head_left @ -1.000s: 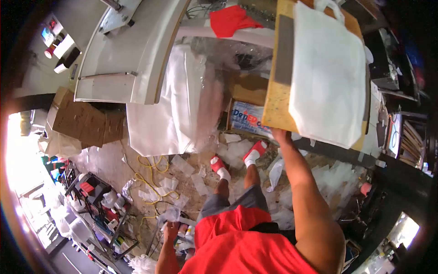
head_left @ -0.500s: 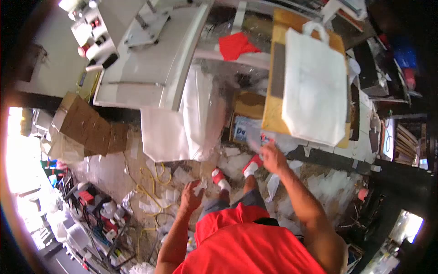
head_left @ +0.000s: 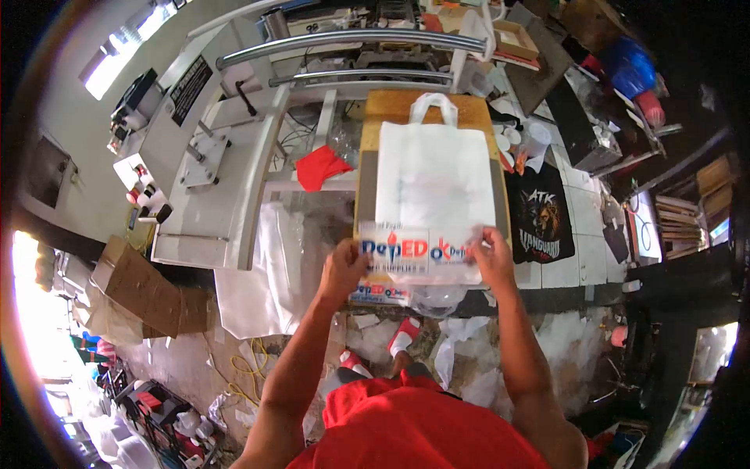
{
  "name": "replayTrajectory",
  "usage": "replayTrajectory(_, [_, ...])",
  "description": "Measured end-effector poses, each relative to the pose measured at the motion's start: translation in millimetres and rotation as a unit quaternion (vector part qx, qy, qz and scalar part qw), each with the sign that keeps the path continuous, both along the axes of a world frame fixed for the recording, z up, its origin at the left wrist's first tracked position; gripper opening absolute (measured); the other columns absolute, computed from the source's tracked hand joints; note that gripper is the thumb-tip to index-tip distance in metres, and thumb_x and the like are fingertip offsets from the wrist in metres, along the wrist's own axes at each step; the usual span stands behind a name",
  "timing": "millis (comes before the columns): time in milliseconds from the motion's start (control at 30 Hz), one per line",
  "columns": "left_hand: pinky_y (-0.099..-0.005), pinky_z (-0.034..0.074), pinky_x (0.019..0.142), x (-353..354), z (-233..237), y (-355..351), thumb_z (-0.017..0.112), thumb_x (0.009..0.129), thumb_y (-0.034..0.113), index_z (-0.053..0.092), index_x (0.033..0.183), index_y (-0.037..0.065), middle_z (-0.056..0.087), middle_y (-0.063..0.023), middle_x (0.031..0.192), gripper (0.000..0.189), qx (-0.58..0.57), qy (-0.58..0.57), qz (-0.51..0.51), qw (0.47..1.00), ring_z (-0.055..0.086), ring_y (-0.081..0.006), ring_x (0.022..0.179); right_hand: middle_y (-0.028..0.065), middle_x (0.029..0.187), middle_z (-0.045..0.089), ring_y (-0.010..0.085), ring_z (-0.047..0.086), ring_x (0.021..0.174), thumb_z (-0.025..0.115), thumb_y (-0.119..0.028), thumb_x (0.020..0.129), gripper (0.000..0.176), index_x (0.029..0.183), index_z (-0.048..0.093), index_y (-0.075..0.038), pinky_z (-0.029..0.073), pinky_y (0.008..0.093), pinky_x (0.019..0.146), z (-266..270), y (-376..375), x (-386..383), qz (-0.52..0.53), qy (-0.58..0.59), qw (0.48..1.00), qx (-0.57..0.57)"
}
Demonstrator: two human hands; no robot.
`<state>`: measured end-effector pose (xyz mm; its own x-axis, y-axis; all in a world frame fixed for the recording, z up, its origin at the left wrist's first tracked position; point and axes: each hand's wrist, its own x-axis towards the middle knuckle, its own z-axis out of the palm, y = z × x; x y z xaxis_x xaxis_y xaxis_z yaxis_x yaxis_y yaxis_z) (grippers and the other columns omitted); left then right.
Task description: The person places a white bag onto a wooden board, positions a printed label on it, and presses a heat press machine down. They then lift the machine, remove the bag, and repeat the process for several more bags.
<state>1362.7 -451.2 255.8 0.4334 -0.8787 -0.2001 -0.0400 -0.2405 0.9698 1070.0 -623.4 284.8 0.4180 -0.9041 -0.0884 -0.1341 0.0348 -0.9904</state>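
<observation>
A clear film sheet printed "DepED" in blue and red (head_left: 414, 248) is stretched between my two hands, over the lower part of a white tote bag (head_left: 436, 168). My left hand (head_left: 344, 270) pinches the sheet's left edge. My right hand (head_left: 492, 254) closes its fingers on the right edge. The bag lies flat with its handle loop pointing away from me, on a tan board (head_left: 470, 108). Below the board's near edge, another sheet with the same print (head_left: 379, 293) shows partly, near my left wrist.
On the left stands a white machine table (head_left: 223, 211) with white cloth (head_left: 262, 289) hanging beneath it. A red cloth (head_left: 320, 166) lies between table and board. To the right is a black printed shirt (head_left: 537, 215). Metal bars (head_left: 351, 39) cross behind. Scraps and a yellow cord (head_left: 248, 375) litter the floor.
My right hand has come up from below the board's edge with the printed film. My left hand, apart and holding nothing before, now grips its other side. The view has tilted upward.
</observation>
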Motion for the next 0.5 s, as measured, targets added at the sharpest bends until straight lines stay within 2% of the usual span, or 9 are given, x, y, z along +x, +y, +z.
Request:
replayTrajectory(67, [-0.0269,0.054,0.061,1.3,10.4,-54.9,0.067,0.092,0.007,0.06,0.115,-0.005,0.07,-0.0084,0.09,0.027,-0.016,-0.056,0.02,0.998,0.064,-0.0115,0.073,0.0119,0.112,0.058,0.0173,0.064,0.098,0.063,-0.012,0.096,0.041,0.132,0.048,0.0,0.054,0.0313,0.08,-10.8,-30.7,-0.6,-0.095,-0.022,0.993,-0.071])
replayTrajectory(167, [-0.0281,0.055,0.062,-2.4,11.8,-122.8,0.067,0.091,0.008,0.062,0.112,-0.005,0.071,-0.0102,0.088,0.025,0.006,-0.072,0.06,0.996,0.065,-0.013,0.072,0.0145,0.116,0.058,0.0201,0.063,0.1,0.065,-0.011,0.093,0.041,0.13,0.051,-0.001,0.054,0.0343,0.082,-26.6,-61.7,-8.9,-0.171,0.031,0.971,-0.167])
replayTrajectory(233, [-0.0291,0.055,0.062,-2.2,2.9,-151.1,0.067,0.09,0.009,0.064,0.111,-0.004,0.072,-0.0116,0.088,0.025,0.022,-0.082,0.092,0.992,0.066,-0.0142,0.072,0.0173,0.12,0.058,0.0282,0.06,0.106,0.067,-0.009,0.089,0.042,0.128,0.053,-0.002,0.051,0.0402,0.09,-25.6,-64.8,-2.9,-0.179,0.111,0.942,-0.259])
replayTrajectory(267, [-0.0326,0.056,0.065,-1.5,0.3,-162.2,0.07,0.087,0.014,0.064,0.114,-0.002,0.072,-0.0148,0.089,0.032,0.042,-0.12,0.092,0.988,0.069,-0.0195,0.074,0.0173,0.12,0.058,0.0282,0.06,0.106,0.067,-0.009,0.089,0.042,0.128,0.053,-0.002,0.051,0.0402,0.09,-25.9,-66.9,-0.6,-0.181,0.108,0.942,-0.263])
replayTrajectory(333, [-0.0362,0.056,0.068,1.8,-14.9,-180.3,0.072,0.085,0.019,0.064,0.116,0.0,0.073,-0.018,0.089,0.038,0.057,-0.16,0.09,0.981,0.072,-0.0248,0.076,0.0186,0.123,0.056,0.036,0.054,0.114,0.068,-0.007,0.084,0.044,0.126,0.055,-0.003,0.047,0.0457,0.098,-26.5,-68.6,2.2,-0.133,0.237,0.854,-0.443])
replayTrajectory(400, [-0.0408,0.056,0.074,3.0,-17.0,-188.2,0.072,0.085,0.022,0.064,0.115,-0.001,0.073,-0.0185,0.087,0.039,0.024,-0.313,0.094,0.945,0.072,-0.0313,0.08,0.0185,0.126,0.055,0.0388,0.05,0.118,0.068,-0.008,0.079,0.043,0.121,0.06,-0.002,0.042,0.0475,0.102,-29.3,-76.8,4.5,-0.075,0.249,0.844,-0.47])
replayTrajectory(433, [-0.0453,0.052,0.088,2.0,-5.3,-187.5,0.072,0.083,0.024,0.062,0.119,0.001,0.07,-0.0216,0.102,0.044,0.078,-0.209,0.069,0.972,0.067,-0.0388,0.097,0.0182,0.126,0.056,0.0387,0.051,0.117,0.068,-0.008,0.08,0.04,0.118,0.061,-0.002,0.042,0.0476,0.102,-36.0,-79.9,4.3,-0.057,0.269,0.844,-0.461])
replayTrajectory(467, [-0.0453,0.052,0.088,-1.7,-8.6,-185.9,0.072,0.083,0.024,0.062,0.119,0.001,0.07,-0.0216,0.102,0.044,0.074,-0.211,0.072,0.972,0.067,-0.0388,0.097,0.0179,0.125,0.056,0.0385,0.051,0.116,0.068,-0.009,0.08,0.038,0.116,0.062,-0.001,0.042,0.0476,0.102,-38.5,-80.5,4.8,-0.036,0.289,0.844,-0.451])
replayTrajectory(500, [-0.0468,0.05,0.09,-5.8,-15.9,-180.5,0.071,0.083,0.022,0.061,0.122,0.002,0.067,-0.0208,0.107,0.044,0.011,-0.345,0.116,0.931,0.064,-0.0379,0.103,0.0179,0.125,0.056,0.0385,0.051,0.116,0.068,-0.009,0.08,0.038,0.116,0.062,-0.001,0.042,0.0476,0.102,-40.3,-82.3,3.5,-0.035,0.285,0.843,-0.455])
